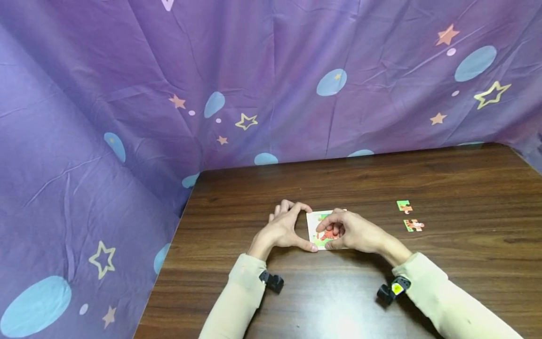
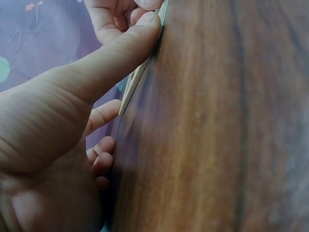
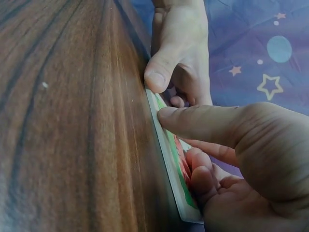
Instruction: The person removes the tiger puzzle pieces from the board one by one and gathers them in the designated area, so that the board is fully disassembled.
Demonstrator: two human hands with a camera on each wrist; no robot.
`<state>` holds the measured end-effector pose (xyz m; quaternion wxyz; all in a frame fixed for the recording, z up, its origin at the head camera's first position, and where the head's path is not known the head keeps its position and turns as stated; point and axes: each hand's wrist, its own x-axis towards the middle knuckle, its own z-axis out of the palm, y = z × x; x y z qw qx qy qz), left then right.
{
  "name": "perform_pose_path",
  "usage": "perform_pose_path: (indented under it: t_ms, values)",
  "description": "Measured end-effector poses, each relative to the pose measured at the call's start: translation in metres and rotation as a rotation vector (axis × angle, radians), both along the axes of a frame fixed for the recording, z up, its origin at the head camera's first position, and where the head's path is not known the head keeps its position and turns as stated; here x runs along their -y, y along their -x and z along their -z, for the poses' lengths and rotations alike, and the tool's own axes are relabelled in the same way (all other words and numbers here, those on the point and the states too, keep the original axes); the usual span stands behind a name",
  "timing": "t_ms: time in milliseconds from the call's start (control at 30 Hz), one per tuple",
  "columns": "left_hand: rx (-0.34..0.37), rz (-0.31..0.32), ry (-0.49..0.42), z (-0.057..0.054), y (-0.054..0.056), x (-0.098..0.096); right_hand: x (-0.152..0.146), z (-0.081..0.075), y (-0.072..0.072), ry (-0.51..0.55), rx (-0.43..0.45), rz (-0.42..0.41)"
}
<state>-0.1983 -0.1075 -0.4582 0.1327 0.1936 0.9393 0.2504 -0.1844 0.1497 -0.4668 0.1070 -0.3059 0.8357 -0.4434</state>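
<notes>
A small square jigsaw board (image 1: 312,230) with a white border and a green, red and orange picture lies on the table. At its left side my left hand (image 1: 281,230) holds it, thumb at the near corner and index finger at the far corner. My right hand (image 1: 357,230) covers the board's right part with bent fingers. In the right wrist view its thumb (image 3: 193,121) rests on the green picture edge, beside the left thumb (image 3: 158,77). The other right fingers curl close over the red part; I cannot tell whether they pinch a piece.
Two loose jigsaw pieces, one green and orange (image 1: 404,205) and one with a striped orange figure (image 1: 414,225), lie apart on the brown wooden table (image 1: 237,197) to the right. A purple cloth (image 1: 292,108) with stars hangs behind and along the left.
</notes>
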Motion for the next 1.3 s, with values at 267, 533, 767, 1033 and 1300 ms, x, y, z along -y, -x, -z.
perform_pose_path:
  t_ms: [267,533,767,1033,1300]
  values:
    - [0.003,0.006,-0.018,0.0009,-0.0043,-0.0007,0.0015,0.0035,-0.0041,0.048,0.044,-0.005]
    - [0.007,0.0,-0.019,0.0006,-0.0066,-0.0002,0.0027,0.0066,-0.004,0.054,0.06,-0.002]
    - [0.012,-0.008,-0.004,-0.0003,-0.0044,0.0005,0.0056,0.0038,-0.0028,0.049,0.07,0.007]
    - [0.001,-0.013,-0.001,-0.0022,-0.0006,0.0009,0.0064,-0.0015,0.0009,0.025,0.047,0.019]
    - [0.006,-0.009,0.001,-0.0005,0.0008,-0.0005,0.0044,-0.0018,0.0,0.043,0.057,0.009]
